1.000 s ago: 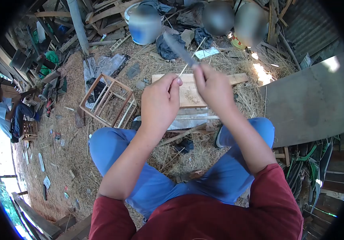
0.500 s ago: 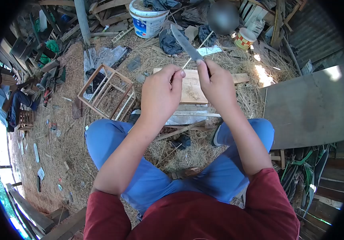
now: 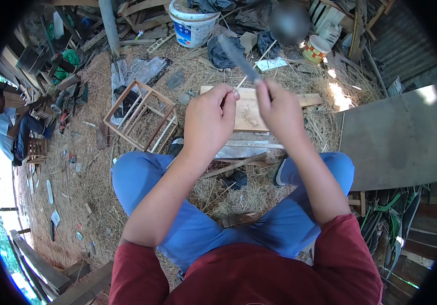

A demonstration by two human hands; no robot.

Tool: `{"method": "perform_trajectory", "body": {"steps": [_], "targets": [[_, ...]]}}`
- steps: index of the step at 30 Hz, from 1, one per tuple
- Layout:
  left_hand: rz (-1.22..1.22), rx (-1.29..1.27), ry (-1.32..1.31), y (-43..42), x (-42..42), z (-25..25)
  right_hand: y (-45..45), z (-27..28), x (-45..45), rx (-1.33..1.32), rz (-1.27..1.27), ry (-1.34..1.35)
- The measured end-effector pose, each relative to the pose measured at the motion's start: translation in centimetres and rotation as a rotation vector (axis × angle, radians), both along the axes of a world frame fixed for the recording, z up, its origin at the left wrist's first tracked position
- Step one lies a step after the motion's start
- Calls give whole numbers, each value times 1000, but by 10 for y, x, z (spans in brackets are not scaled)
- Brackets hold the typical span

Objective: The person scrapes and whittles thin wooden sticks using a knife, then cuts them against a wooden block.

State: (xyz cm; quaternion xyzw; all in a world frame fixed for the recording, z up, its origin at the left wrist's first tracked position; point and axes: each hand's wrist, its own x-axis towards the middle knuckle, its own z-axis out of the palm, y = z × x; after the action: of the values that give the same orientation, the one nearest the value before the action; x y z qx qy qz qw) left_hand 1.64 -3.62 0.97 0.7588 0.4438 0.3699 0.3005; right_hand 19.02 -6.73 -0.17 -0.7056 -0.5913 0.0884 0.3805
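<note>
My left hand (image 3: pixel 211 118) is closed, pinching a thin pale stick (image 3: pixel 241 82) that slants up to the right. My right hand (image 3: pixel 281 108) is wrapped round the handle of a knife (image 3: pixel 238 57). The blade points up and to the left, blurred by motion, and crosses the stick just beyond my left fingertips. Below and between the hands lies a pale wooden board (image 3: pixel 249 113) with some shavings on it. Where exactly the blade touches the stick is too small to tell.
A wooden frame (image 3: pixel 163 116) lies left of the board. Behind are a white bucket (image 3: pixel 193 29), black plastic (image 3: pixel 223 52) and a small patterned tub (image 3: pixel 316 49). A large flat sheet (image 3: pixel 394 137) stands at right. Another person (image 3: pixel 12 124) sits at far left.
The knife and my right hand have shifted slightly against the stick. The whole view has moved a little, and my left hand still pinches the stick.
</note>
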Motion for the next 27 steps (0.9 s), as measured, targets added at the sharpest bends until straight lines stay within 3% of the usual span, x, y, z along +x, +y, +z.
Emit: {"method": "perform_trajectory", "body": {"steps": [6,9,13,16,22,24,27], "targets": [[22,20,-13,1,-1,-3,-10,-13,-16,19,111,-86],[8,55,-8,-1,-1,1,1,8,5,24,-1,26],[11,147,68,1,-4,-6,-12,-9,-16,35,44,-117],[3,92,-3,-2,-1,-2,-2,4,-3,10,33,9],[33,107,59,-2,-1,-3,-10,-9,-18,-14,86,-62],[18,135,29,-2,1,2,-2,3,-5,50,24,32],[24,192,38,-3,2,-7,-4,-5,-5,30,-14,-45]]}}
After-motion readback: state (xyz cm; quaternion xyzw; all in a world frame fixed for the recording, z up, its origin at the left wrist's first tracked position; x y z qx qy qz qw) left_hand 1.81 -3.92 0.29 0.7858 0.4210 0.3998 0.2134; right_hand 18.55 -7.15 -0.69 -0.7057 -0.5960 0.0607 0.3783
